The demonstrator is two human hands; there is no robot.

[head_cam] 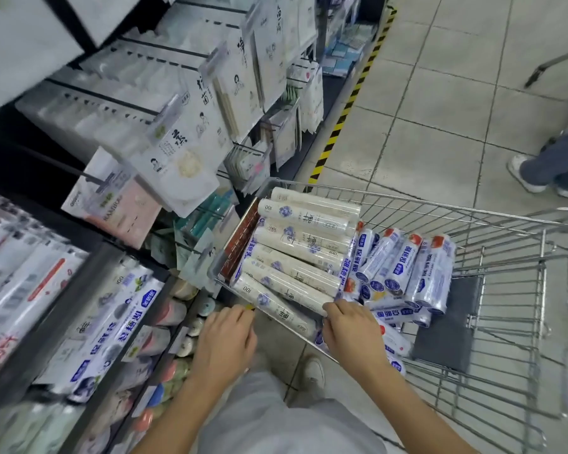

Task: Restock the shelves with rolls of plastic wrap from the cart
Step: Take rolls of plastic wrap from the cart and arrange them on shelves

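A wire cart (pixel 492 224) stands to my right and holds rolls of plastic wrap. Several cream rolls with blue flowers (pixel 295 244) lie side by side along its left side. Blue-and-white rolls (pixel 403 267) are piled beside them. My right hand (pixel 351 329) reaches over the cart's near rim, its fingers curled on the near end of a cream roll (pixel 308 298). My left hand (pixel 225 342) hovers just outside the cart's near left corner, fingers loosely curled, holding nothing. The shelf (pixel 79 290) on my left carries long blue-and-white boxes of wrap (pixel 118 319).
Hanging packets (pixel 190 136) on pegs stick out above the cart's left side. Lower shelves hold small round items (pixel 177 368). A black-and-yellow stripe (pixel 344 116) marks the shelf's foot on the tiled floor. Another person's legs (pixel 551 165) stand at the far right.
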